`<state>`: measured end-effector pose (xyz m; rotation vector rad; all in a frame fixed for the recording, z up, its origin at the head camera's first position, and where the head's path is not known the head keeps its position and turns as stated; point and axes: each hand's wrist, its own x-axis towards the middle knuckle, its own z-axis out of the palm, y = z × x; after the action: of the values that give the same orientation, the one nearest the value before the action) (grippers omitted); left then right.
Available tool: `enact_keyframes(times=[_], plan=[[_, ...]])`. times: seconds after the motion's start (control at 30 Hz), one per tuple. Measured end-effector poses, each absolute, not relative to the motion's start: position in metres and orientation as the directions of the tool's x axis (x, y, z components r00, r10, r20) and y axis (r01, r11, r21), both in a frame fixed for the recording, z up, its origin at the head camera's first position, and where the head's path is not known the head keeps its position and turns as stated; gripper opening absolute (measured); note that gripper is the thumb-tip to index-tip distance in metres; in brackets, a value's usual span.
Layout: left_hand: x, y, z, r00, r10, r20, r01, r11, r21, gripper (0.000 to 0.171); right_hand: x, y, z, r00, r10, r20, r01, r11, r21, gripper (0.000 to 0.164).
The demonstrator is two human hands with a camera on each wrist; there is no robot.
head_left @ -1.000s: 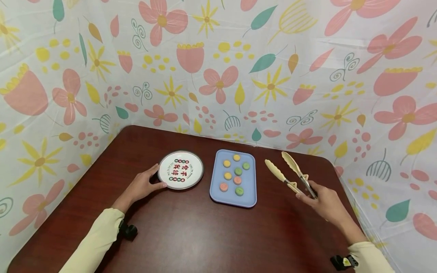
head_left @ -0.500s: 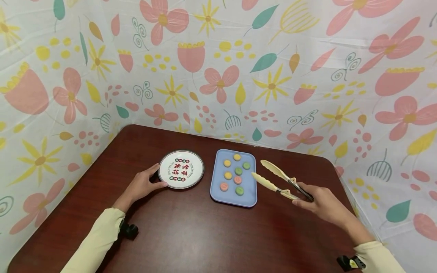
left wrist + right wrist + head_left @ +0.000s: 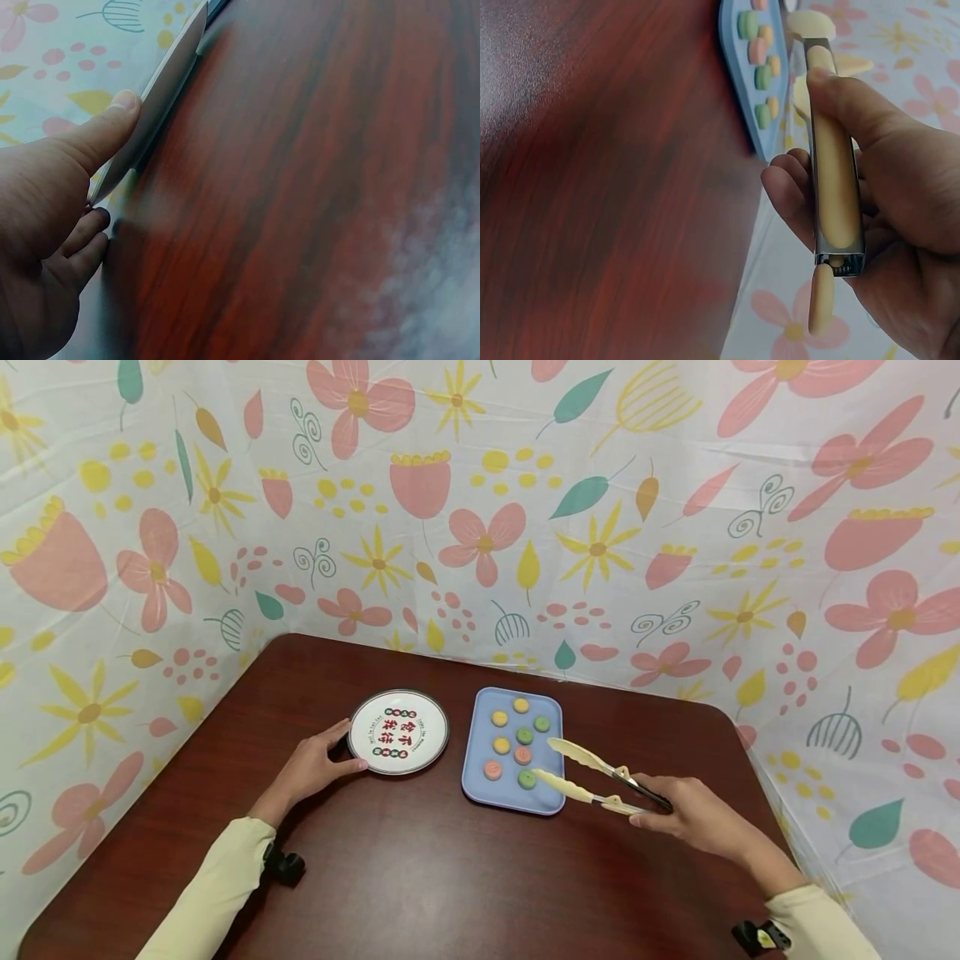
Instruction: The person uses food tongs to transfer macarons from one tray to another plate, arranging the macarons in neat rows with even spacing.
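Observation:
My left hand (image 3: 308,774) holds the left edge of a white round plate (image 3: 371,760) with red and green lettering. In the left wrist view its thumb (image 3: 109,131) lies on the plate's rim (image 3: 161,97). My right hand (image 3: 705,814) grips metal tongs (image 3: 611,803) with cream tips, the two arms spread apart. Those tips hang over the right side of a blue tray (image 3: 480,789). One tip is beside or over a green macaron (image 3: 527,779); contact cannot be told. Near it are a pink macaron (image 3: 522,755) and a yellow macaron (image 3: 501,745).
Tray and plate stand side by side on a dark red-brown table (image 3: 420,877), with a narrow gap between them. A white floral cloth (image 3: 480,552) hangs behind the table and along its sides. Several yellow, green and pink macarons are scattered on the tray.
The tongs have moved left and toward the front, from right of the tray to over its right part. The left hand, plate and macarons have stayed in place.

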<state>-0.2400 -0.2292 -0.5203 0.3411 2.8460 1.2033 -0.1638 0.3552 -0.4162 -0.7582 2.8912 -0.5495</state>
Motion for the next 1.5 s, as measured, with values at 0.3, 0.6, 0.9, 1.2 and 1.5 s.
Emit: enact_keyframes(times=[0.3,0.6,0.9,1.2,1.5], plan=[[-0.240,-0.229,-0.522,-0.975,0.212,0.062,0.191,0.670,0.717,0.096,-0.169,0.348,-0.427,-0.859,-0.508,-0.055,-0.457,0.812,-0.362,0.055],[-0.241,-0.230,-0.525,-0.976,0.208,0.059,0.187,0.672,0.717,0.097,-0.173,0.342,-0.433,-0.831,-0.553,-0.062,-0.493,0.783,-0.380,0.049],[-0.241,-0.231,-0.527,-0.974,0.217,0.073,0.203,0.669,0.715,0.098,-0.174,0.340,-0.437,-0.823,-0.565,-0.062,-0.504,0.776,-0.379,0.048],[-0.241,-0.231,-0.526,-0.976,0.208,0.066,0.191,0.667,0.720,0.100,-0.174,0.338,-0.436,-0.822,-0.565,-0.068,-0.504,0.779,-0.373,0.049],[-0.241,-0.231,-0.525,-0.978,0.201,0.060,0.182,0.669,0.721,0.100,-0.173,0.338,-0.434,-0.820,-0.571,-0.043,-0.525,0.780,-0.340,0.047]])
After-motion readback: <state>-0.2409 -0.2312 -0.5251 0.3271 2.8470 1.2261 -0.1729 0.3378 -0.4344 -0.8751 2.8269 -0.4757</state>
